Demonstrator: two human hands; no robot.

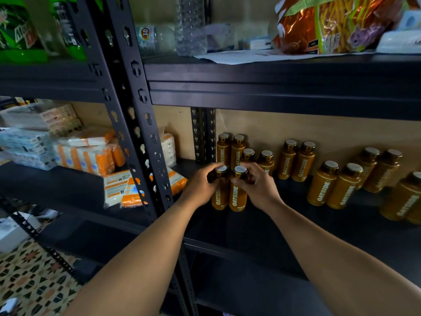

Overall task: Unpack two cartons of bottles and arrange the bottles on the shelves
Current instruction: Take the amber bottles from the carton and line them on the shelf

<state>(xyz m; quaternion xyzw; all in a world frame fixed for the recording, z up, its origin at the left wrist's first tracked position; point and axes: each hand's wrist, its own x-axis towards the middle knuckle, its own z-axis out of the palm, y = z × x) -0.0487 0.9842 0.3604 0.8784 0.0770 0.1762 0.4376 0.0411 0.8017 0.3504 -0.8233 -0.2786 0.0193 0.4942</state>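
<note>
Dark metal shelf [262, 229] bears upright brown bottles [303, 165] in pairs (the rightmost cut off by the frame). Left hand [200, 187] grips the near-left bottle [219, 198] at its neck, right hand [260, 187] its neighbour [238, 198], fingers hiding both shoulders.

Bottles [322, 183]: glossy brown sleeves, shiny caps; shelf [241, 229] and perforated upright [145, 137]: matt black metal; back panel [330, 133]: matt wood-look board; snack bag [330, 23], one o'clock: glossy crinkled foil.

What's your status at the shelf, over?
Left hand grips left bottle, right hand grips right bottle. Both upright on shelf. More bottles close behind.
</note>
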